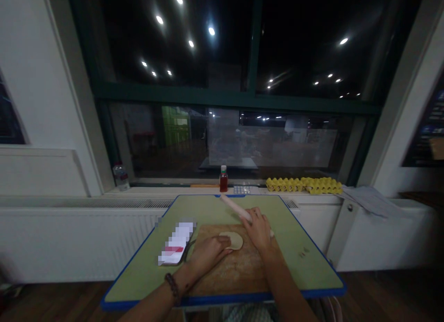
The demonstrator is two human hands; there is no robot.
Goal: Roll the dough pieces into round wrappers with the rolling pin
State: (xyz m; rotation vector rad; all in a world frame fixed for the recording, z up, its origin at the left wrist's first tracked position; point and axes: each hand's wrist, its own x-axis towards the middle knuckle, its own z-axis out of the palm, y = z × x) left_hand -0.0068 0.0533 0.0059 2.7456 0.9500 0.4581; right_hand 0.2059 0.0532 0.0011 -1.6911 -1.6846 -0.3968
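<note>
A flat round of dough point(234, 241) lies on a wooden cutting board point(236, 275). The fingers of my left hand point(210, 252) rest on the dough's left edge, with the thumb along its near side; whether they pinch it is hard to see. My right hand point(257, 227) is wrapped around a pale rolling pin point(234, 207), which slants from the upper left down to the right over the board's far right part. The pin is apart from the dough. A dark beaded bracelet point(171, 287) circles my left wrist.
A phone with a lit screen point(177, 243) lies left of the board on the green, blue-edged table point(305, 271). Along the windowsill stand a bottle of red liquid point(224, 179), yellow egg cartons point(303, 185) and a clear bottle point(120, 177). White radiators point(83, 243) flank the table.
</note>
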